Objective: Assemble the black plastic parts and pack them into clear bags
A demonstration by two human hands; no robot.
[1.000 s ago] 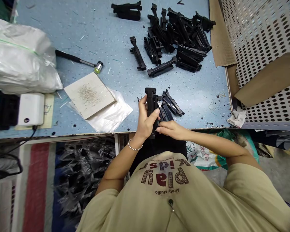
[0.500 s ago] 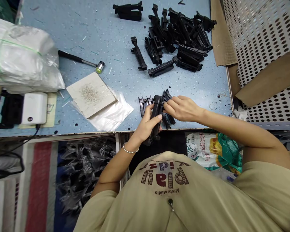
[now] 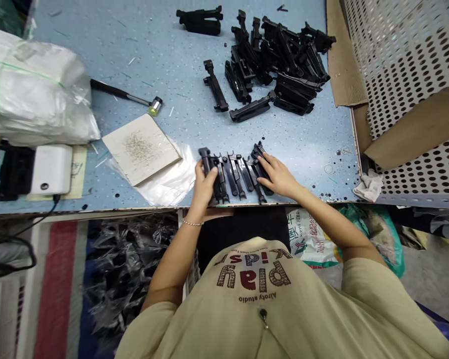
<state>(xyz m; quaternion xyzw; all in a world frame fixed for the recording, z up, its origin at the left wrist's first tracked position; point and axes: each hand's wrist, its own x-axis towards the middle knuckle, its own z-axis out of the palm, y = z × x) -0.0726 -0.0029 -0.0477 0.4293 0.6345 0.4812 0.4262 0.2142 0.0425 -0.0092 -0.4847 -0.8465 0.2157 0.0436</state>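
Observation:
Several black plastic parts lie side by side in a row at the table's front edge. At the row's left end my left hand grips a black part, thumb on one side and fingers on the other. My right hand rests at the right end of the row, fingers apart and touching the black part there. Farther back on the table is a heap of similar black parts, with a single part lying left of it.
A hammer, a pale square board on plastic sheet, a white box with a cable and wrapped white bags lie to the left. A perforated panel and cardboard stand at the right.
My left hand has moved left and brought the held part from over the table edge to the row's left end. My right hand has left that part, and its fingers have spread over the row's right end.

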